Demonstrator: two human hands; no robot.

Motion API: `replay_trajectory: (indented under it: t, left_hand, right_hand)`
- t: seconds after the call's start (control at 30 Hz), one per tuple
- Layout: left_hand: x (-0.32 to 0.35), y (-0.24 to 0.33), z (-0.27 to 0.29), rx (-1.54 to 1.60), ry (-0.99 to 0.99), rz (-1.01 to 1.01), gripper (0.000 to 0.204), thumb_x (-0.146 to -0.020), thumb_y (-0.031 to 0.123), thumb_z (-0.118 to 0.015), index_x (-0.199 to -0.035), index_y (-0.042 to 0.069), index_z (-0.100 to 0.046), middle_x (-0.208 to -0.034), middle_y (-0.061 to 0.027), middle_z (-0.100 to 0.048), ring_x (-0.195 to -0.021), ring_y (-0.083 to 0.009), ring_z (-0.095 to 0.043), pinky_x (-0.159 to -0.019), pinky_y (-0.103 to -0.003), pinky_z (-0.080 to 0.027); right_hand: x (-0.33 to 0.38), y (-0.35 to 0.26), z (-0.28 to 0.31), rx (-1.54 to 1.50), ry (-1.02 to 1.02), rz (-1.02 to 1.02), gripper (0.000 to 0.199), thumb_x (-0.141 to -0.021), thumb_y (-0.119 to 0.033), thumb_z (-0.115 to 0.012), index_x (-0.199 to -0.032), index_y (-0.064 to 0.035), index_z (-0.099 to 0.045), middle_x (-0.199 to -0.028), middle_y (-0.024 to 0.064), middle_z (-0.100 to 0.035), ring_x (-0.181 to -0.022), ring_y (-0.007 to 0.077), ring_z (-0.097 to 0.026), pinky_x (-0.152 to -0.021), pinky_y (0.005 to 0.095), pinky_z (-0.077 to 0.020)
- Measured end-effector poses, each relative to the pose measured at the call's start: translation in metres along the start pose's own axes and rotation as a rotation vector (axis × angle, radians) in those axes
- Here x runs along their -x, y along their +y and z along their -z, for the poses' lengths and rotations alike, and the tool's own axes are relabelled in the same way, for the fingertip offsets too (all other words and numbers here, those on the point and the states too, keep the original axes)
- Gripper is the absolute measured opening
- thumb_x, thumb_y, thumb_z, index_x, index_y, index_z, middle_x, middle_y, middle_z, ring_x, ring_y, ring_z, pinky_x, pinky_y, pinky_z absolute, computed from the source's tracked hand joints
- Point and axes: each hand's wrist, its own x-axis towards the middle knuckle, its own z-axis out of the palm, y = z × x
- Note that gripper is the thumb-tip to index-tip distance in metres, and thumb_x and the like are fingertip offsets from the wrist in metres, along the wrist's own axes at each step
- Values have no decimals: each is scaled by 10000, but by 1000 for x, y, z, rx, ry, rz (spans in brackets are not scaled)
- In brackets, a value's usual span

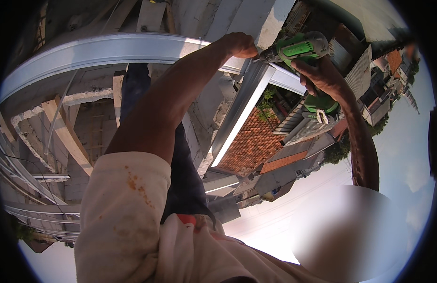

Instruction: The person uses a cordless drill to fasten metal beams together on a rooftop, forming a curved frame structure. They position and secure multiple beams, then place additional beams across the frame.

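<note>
Green-black drill (295,47); silver beam (110,48); orange-spotted white sleeve (117,212).

A long silvery metal beam (110,49), a second slanting metal beam (238,113) at its right end

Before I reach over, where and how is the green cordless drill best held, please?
Probably by its pistol handle, from the right: the green cordless drill points its nose left, and the right grip wraps that handle above the battery base.

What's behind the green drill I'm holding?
Beyond the green drill, a white metal beam and corrugated roofing show; whatever the drill and your right hand cover can't be seen.
</note>
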Motion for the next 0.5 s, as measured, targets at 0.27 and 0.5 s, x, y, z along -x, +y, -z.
replay_trajectory:
  t: [0.27,0.5]
  left_hand:
    - [-1,5,4,-62,-13,19,121,-905,153,-639,-940,173,-753,-962,-135,-716,-969,-346,-742,-796,-440,-632]
    - [5,14,18,-31,-71,85,153,-919,153,-631,-1005,166,-757,-1052,-137,-716,-1040,-352,-731,-860,-436,-629]
  right_hand:
    - [-6,18,10,21,-96,45,429,-862,-170,-841,-1177,0,-605,-735,41,-650,-449,69,-525,-390,238,-395]
    - [-2,11,6,73,-120,-9,264,-857,-78,-806,-1054,4,-649,-702,49,-646,-449,77,-512,-407,260,-385]
